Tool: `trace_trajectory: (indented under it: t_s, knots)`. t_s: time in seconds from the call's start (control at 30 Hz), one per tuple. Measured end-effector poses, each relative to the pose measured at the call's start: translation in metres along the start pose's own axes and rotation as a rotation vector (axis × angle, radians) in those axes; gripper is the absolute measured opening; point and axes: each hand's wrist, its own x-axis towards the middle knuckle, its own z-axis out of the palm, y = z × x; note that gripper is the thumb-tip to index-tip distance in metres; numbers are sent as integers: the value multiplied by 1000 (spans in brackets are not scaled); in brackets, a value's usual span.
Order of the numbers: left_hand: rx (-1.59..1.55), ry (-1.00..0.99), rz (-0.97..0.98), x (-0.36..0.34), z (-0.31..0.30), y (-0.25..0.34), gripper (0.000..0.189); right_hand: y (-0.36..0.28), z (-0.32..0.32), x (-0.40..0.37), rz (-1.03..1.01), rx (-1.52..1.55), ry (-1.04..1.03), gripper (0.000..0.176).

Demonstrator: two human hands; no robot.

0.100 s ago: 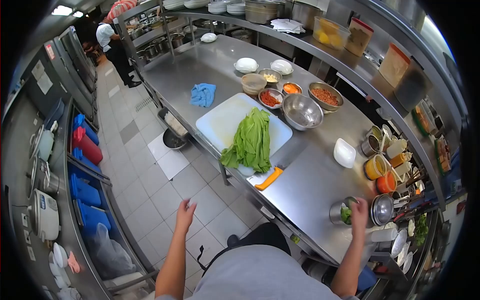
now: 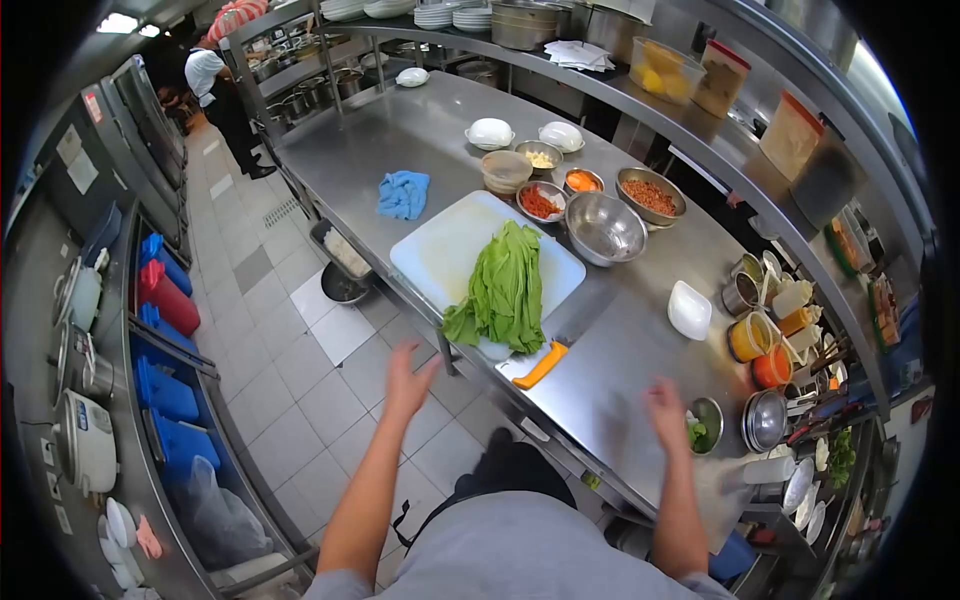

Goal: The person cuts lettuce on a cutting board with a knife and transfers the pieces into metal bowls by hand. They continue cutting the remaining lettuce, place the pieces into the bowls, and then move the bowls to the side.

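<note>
My left hand (image 2: 408, 382) hangs in the air off the table's near edge, its fingers apart and holding nothing. Over the steel table, my right hand (image 2: 667, 412) is just left of a metal bowl (image 2: 707, 424) with green pieces inside; its fingers are blurred. A pile of leafy greens (image 2: 508, 285) lies on the white cutting board (image 2: 430, 245). The knife's orange handle (image 2: 541, 366) rests at the board's near right corner, beside the greens.
Bowls of red pieces (image 2: 541, 201) and ground meat (image 2: 650, 193), an empty steel bowl (image 2: 605, 227), a white dish (image 2: 689, 310) and a blue cloth (image 2: 404, 194) are on the table. Sauce containers (image 2: 751, 337) line the right. Another person (image 2: 222, 100) stands far left.
My right hand has moved left, away from the bowl with green pieces. My left hand has risen toward the table, and its fingers have spread.
</note>
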Motion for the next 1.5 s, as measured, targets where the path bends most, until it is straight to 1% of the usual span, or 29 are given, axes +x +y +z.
trace_trajectory:
  t_s: [0.07,0.1,0.13,0.17,0.2,0.27,0.33,0.4,0.47,0.53,0.57,0.6,0.63,0.67,0.7,0.77,0.8,0.83,0.9,0.93,0.97,1.0,1.03,1.07,1.13,1.2,1.27,1.37,1.5]
  knots:
    - [63,-46,215,43,48,88,58,-11,77,26,-230,-15,-130,57]
    - [39,-214,268,69,67,127,57,-19,115,43,-345,0,-161,59]
    - [201,-261,411,78,92,148,56,-28,151,52,-423,-207,-98,61]
    - [364,-309,552,87,116,164,55,-52,172,51,-341,-127,-94,56]
    - [371,-316,562,99,139,168,55,-59,194,52,-397,-114,-8,50]
    - [453,-379,749,121,181,157,54,-77,213,57,-399,-298,45,43]
    - [504,-444,749,143,195,140,56,-73,213,58,-339,-299,67,39]
    - [694,-623,727,172,187,113,58,-62,205,65,-257,-288,96,31]
    - [659,-690,734,193,163,102,66,-62,175,64,-140,-187,93,41]
    - [624,-683,880,220,130,86,80,-32,164,65,-106,-220,188,63]
    - [627,-693,890,240,117,68,80,-22,153,67,-54,-215,172,80]
    - [648,-625,917,259,108,47,87,-16,139,66,13,-215,149,85]
    - [666,-559,942,274,95,29,94,-20,122,63,127,-191,105,80]
    - [665,-570,841,291,78,22,95,-26,106,62,240,-166,64,75]
    - [662,-576,740,308,63,18,96,-22,95,61,250,-167,75,75]
    - [744,-624,491,331,47,9,108,-3,81,50,393,173,-179,63]
    - [760,-666,356,339,43,12,114,3,79,40,403,175,-166,63]
    - [754,-678,365,344,42,22,114,8,79,27,348,134,-127,56]
    - [438,-726,316,355,47,38,137,2,87,1,304,92,-85,49]
    - [434,-736,322,354,60,42,137,-8,94,-14,369,78,-49,46]
    - [431,-668,392,350,79,48,145,-18,98,-25,430,58,-11,43]
    - [421,-592,459,348,97,55,154,-2,117,-34,357,168,26,38]
    - [475,-596,469,353,111,59,156,-22,120,-28,417,124,-34,40]
    - [458,-594,468,361,121,59,156,-62,129,-16,479,79,-95,42]
    - [596,-592,408,375,135,53,154,-95,159,16,151,-56,-48,45]
    - [616,-639,388,379,145,32,151,-170,171,58,103,-132,-67,43]
    - [642,-683,374,382,151,18,148,-217,183,94,11,-173,-100,40]
    - [614,-687,434,372,152,9,138,-251,193,120,-15,-229,-157,40]
    - [597,-687,472,368,148,13,127,-252,203,122,57,-381,-254,39]
